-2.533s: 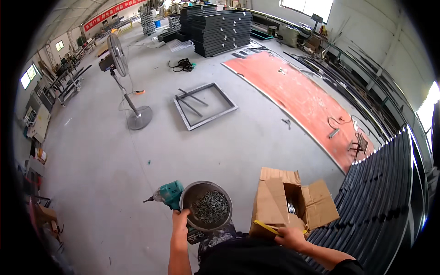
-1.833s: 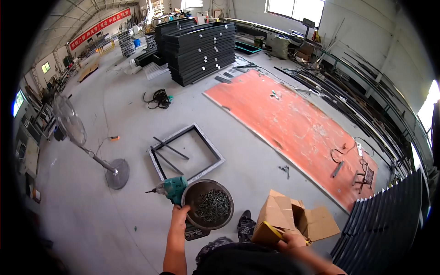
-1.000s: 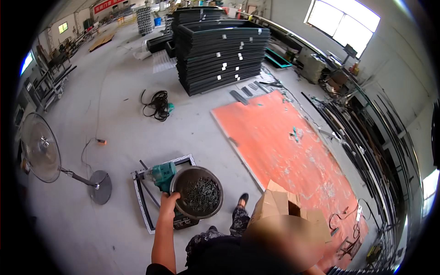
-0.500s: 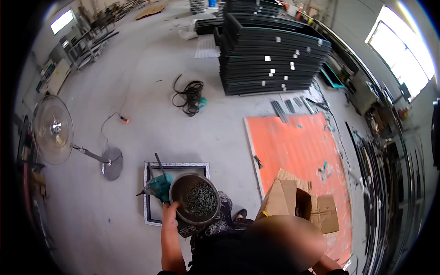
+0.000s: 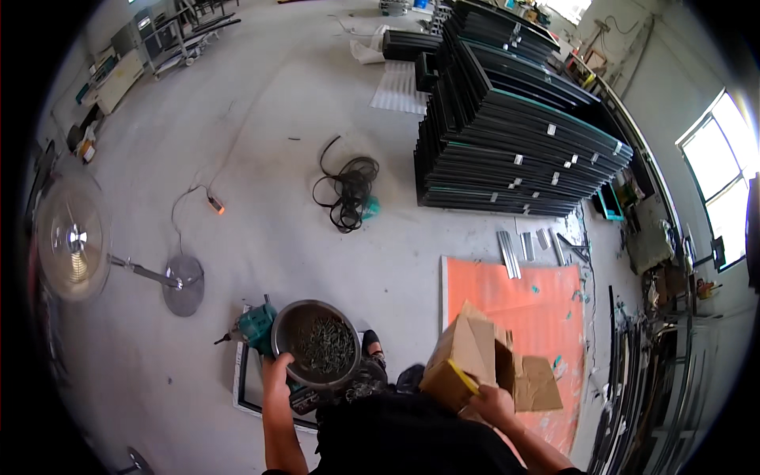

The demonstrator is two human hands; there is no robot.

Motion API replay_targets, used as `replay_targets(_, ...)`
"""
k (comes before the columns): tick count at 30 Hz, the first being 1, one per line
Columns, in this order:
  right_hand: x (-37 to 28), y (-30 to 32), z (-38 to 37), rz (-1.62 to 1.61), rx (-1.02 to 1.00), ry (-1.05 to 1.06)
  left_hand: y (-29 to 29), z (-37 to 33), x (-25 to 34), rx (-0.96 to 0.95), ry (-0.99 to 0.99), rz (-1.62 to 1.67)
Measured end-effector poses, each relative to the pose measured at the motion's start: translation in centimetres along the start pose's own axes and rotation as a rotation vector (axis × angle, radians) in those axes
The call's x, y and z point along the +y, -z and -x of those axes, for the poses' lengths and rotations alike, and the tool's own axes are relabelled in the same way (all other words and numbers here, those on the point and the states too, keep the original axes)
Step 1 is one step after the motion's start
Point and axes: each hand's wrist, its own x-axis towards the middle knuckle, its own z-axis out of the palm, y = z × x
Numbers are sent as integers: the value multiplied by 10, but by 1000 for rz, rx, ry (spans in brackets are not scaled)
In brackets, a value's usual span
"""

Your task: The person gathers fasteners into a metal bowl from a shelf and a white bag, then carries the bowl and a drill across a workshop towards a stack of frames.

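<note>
My left hand [image 5: 277,374] grips the near-left rim of a round metal bowl [image 5: 279,336] with its thumb over the edge. A heap of small dark screws [image 5: 326,345] lies in the bowl. Against the bowl's left side is a teal power drill [image 5: 256,326], its bit pointing left; whether my left fingers also hold it is hidden. My right hand [image 5: 492,404] is closed at the near side of an open cardboard box [image 5: 455,360], beside a yellow strip [image 5: 463,377] on it. The box's inside is mostly in shadow.
Partly under the bowl lies a black-and-white rectangular frame [image 5: 241,380]. A fan [image 5: 180,285] stands left. Ahead are a tangle of black strapping [image 5: 348,190] and a tall stack of black frames [image 5: 507,170]. An orange sheet [image 5: 514,289] covers floor at the right, near long dark bars [image 5: 625,372].
My right hand has come into view at the cardboard box. The bowl and drill have shifted slightly left with my left hand, and the view has turned and tilted.
</note>
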Motion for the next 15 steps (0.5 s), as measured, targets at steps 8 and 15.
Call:
replay_targets(8, -79, 57, -151, 8, 32, 170, -81, -100, 76, 41, -77, -46)
replay_targets(15, -166, 117, -309, 91, -116, 320, -125, -156, 130, 149, -25, 43)
